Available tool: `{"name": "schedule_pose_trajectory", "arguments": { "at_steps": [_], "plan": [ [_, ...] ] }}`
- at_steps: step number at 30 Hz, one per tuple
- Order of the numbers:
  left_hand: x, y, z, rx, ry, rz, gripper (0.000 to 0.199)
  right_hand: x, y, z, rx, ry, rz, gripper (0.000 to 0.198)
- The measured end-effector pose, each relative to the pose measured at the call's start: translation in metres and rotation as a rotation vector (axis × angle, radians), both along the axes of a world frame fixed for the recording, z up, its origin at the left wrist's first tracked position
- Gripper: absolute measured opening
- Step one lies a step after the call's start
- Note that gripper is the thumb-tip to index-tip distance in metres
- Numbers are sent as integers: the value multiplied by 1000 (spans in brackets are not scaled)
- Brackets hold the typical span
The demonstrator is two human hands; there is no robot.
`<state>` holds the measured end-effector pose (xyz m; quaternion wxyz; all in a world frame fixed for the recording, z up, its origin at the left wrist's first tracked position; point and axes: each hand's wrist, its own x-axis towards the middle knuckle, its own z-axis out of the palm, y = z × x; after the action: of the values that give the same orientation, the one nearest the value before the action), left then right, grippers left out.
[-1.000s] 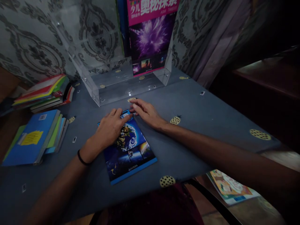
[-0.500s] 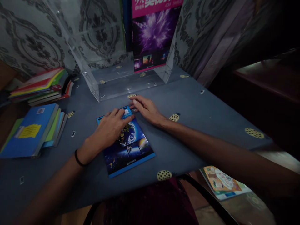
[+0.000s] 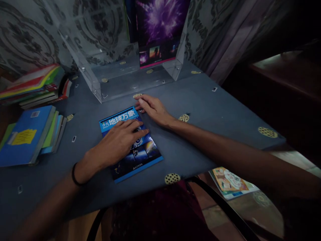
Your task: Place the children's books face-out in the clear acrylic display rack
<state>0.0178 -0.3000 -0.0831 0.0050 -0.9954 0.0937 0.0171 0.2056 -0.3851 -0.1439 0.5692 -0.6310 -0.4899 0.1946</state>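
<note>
A blue book [image 3: 140, 154] with white Chinese lettering and space pictures lies flat on the grey-blue tablecloth [image 3: 208, 107]. Across the middle of its cover rests my left hand [image 3: 122, 137], open, palm down with fingers stretched out; a dark band circles that wrist. The hand hides part of the cover picture. My right hand [image 3: 154, 108] lies on the cloth by the book's top right corner. Its fingers reach out loosely, slightly bent, and hold nothing; whether they touch the book's edge I cannot tell.
Behind the book stands a clear acrylic rack [image 3: 97, 88] with a purple book [image 3: 163, 26] upright in it. At the left are a pile of colourful books [image 3: 35, 83] and a blue book stack [image 3: 30, 134]. Another book [image 3: 229, 180] lies below the table's right side.
My left hand has slid down the cover toward me, so the title lettering now shows. The right hand stays by the top corner. The whole view has shifted slightly.
</note>
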Motion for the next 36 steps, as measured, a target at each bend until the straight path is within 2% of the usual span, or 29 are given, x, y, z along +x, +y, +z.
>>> {"name": "schedule_pose_trajectory", "arguments": {
  "at_steps": [7, 13, 16, 22, 28, 36],
  "plan": [
    [-9, -7, -1, -32, -3, -32, 54, 2, 3, -5, 30, -25, -1, 49],
    [-18, -19, 2, -135, 23, -149, 51, 4, 5, -8, 19, -76, 0, 51],
    [-22, -25, 3, -138, 32, -128, 50, 5, 5, -9, 12, -88, -4, 51],
    [-29, -35, 6, -82, 85, -135, 63, 7, 6, -11, 20, -120, 7, 53],
    [-35, -39, 6, -55, 116, -117, 60, 8, 8, -12, 3, -162, 3, 56],
    [-65, -46, 2, -80, 109, -63, 64, -2, 4, -7, -6, -328, -55, 56]
  ]
}}
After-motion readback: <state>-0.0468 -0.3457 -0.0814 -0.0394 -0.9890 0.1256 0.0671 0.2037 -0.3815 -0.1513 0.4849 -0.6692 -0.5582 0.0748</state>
